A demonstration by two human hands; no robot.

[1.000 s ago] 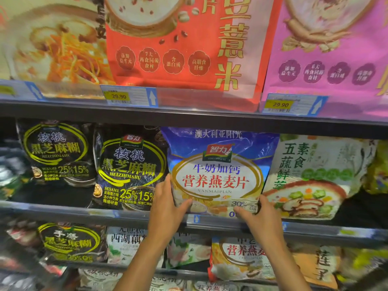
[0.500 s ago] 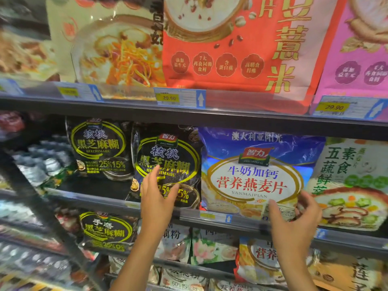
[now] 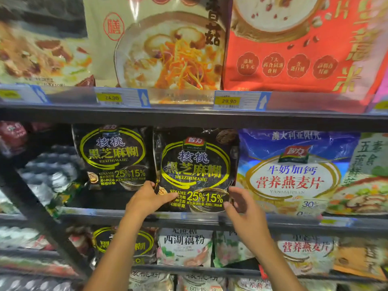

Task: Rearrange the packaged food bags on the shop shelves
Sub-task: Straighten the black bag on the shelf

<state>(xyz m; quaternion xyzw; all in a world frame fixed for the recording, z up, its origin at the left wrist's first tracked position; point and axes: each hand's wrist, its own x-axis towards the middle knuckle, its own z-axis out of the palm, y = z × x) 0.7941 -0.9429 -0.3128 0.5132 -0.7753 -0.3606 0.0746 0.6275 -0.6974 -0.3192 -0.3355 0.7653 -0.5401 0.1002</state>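
Note:
A black sesame paste bag (image 3: 194, 164) with yellow-green lettering stands upright at the front of the middle shelf (image 3: 294, 222). My left hand (image 3: 148, 199) grips its lower left corner, thumb across the front. My right hand (image 3: 241, 203) is at its lower right corner, fingers curled around the edge. A second black sesame bag (image 3: 112, 156) stands further back to the left. A blue oatmeal bag (image 3: 294, 171) stands just to the right, touching the held bag's side.
A green and white vegetable bag (image 3: 367, 175) is at the far right. Large porridge bags (image 3: 168, 49) fill the upper shelf behind price tags (image 3: 239, 100). More bags (image 3: 184, 246) sit on the lower shelves. A dark diagonal bar (image 3: 42, 223) crosses the left.
Both hands have left the blue oatmeal bag and moved left onto the black sesame bag. My view has shifted left with them.

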